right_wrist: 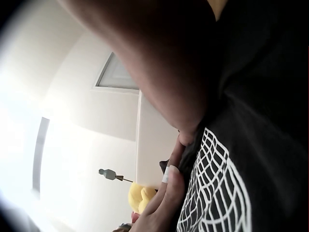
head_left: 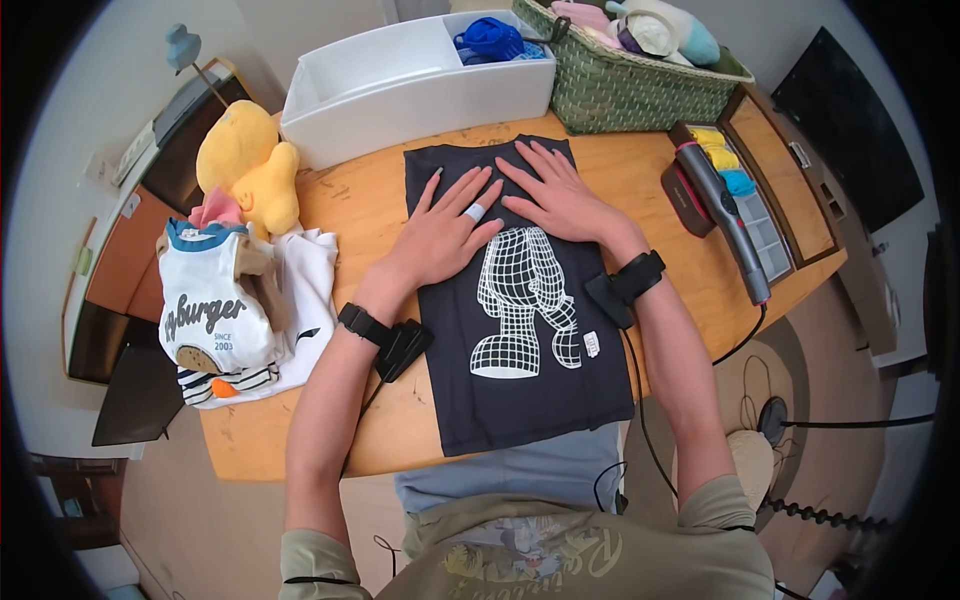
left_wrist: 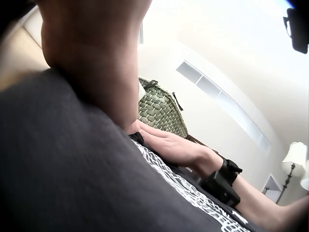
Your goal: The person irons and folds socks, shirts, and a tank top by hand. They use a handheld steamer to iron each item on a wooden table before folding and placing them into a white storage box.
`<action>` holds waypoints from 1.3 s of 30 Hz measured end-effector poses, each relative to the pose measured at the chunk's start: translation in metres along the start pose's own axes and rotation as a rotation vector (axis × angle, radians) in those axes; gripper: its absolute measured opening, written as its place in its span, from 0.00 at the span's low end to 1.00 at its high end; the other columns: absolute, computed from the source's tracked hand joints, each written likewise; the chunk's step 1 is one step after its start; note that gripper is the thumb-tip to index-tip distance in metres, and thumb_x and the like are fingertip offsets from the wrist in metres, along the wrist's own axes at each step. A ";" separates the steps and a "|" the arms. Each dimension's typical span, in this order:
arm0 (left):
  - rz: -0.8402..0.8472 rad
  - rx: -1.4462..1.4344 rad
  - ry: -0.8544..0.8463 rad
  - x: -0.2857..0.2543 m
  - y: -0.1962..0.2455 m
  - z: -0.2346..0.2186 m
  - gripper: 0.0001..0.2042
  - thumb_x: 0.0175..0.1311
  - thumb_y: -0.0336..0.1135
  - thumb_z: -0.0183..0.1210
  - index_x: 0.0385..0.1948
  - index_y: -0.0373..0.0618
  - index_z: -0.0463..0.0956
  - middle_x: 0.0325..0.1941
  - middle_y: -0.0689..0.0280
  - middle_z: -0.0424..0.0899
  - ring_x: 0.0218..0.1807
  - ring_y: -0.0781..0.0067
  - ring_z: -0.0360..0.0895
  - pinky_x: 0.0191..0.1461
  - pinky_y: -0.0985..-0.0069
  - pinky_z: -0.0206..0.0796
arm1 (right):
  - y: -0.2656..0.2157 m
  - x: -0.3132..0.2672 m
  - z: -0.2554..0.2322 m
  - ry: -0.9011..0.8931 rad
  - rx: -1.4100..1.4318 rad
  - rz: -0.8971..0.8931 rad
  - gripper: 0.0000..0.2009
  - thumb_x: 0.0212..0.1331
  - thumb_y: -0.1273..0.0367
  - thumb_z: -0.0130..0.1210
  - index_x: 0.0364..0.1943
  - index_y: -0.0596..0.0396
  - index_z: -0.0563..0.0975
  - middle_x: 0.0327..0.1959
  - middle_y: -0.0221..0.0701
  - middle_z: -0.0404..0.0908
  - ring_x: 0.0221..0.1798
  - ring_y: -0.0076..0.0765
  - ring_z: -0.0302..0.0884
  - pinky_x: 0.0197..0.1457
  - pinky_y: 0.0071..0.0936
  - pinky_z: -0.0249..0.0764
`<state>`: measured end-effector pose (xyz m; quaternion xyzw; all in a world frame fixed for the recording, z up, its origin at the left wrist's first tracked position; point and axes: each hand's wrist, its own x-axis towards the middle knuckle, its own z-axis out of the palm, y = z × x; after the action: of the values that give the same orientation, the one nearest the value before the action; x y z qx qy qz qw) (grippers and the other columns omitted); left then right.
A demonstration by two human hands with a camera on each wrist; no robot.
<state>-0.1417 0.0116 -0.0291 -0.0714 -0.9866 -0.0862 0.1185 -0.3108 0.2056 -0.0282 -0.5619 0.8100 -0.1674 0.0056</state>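
A dark folded shirt (head_left: 590,400) with a white grid-pattern figure lies lengthwise on the wooden table, its lower end at the front edge. My left hand (head_left: 445,230) rests flat on its upper part, fingers spread, with a white band round one finger. Beside it, my right hand (head_left: 560,195) presses the cloth the same way, its fingers straight and angled toward the left hand. Both hands lie just above the printed figure. In the left wrist view, the right hand (left_wrist: 174,147) shows low against the fabric. The right wrist view catches the left hand (right_wrist: 161,205) beside the print.
Folded clothes (head_left: 225,300) are stacked at the left, below a yellow plush toy (head_left: 245,165). A white divided bin (head_left: 420,110) and a green woven basket (head_left: 640,95) stand behind the shirt. At the right, a corded grey styling tool (head_left: 720,205) lies across an open compartment box (head_left: 765,240).
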 end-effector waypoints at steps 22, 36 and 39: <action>-0.041 -0.168 -0.285 -0.195 0.134 -0.083 0.43 0.68 0.54 0.61 0.78 0.36 0.56 0.84 0.55 0.59 0.86 0.53 0.52 0.86 0.44 0.39 | -0.100 -0.206 -0.065 -0.025 0.161 -0.007 0.43 0.60 0.53 0.68 0.76 0.58 0.62 0.80 0.45 0.61 0.82 0.59 0.56 0.84 0.58 0.50; -0.068 -0.111 -0.081 -0.222 0.158 -0.064 0.30 0.64 0.37 0.68 0.69 0.44 0.74 0.76 0.63 0.74 0.79 0.61 0.67 0.82 0.45 0.54 | -0.113 -0.273 -0.019 0.148 -0.084 -0.044 0.40 0.38 0.73 0.68 0.68 0.53 0.77 0.74 0.36 0.74 0.78 0.47 0.68 0.82 0.59 0.59; -0.057 -0.089 -0.008 -0.230 0.162 -0.057 0.25 0.64 0.31 0.66 0.65 0.46 0.78 0.72 0.65 0.79 0.76 0.65 0.72 0.80 0.49 0.58 | -0.114 -0.279 -0.013 0.191 -0.060 -0.050 0.37 0.41 0.74 0.65 0.66 0.53 0.78 0.73 0.35 0.76 0.77 0.46 0.69 0.81 0.57 0.61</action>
<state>0.1184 0.1312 -0.0063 -0.0488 -0.9839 -0.1329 0.1089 -0.1069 0.4278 -0.0343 -0.5634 0.7973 -0.1958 -0.0926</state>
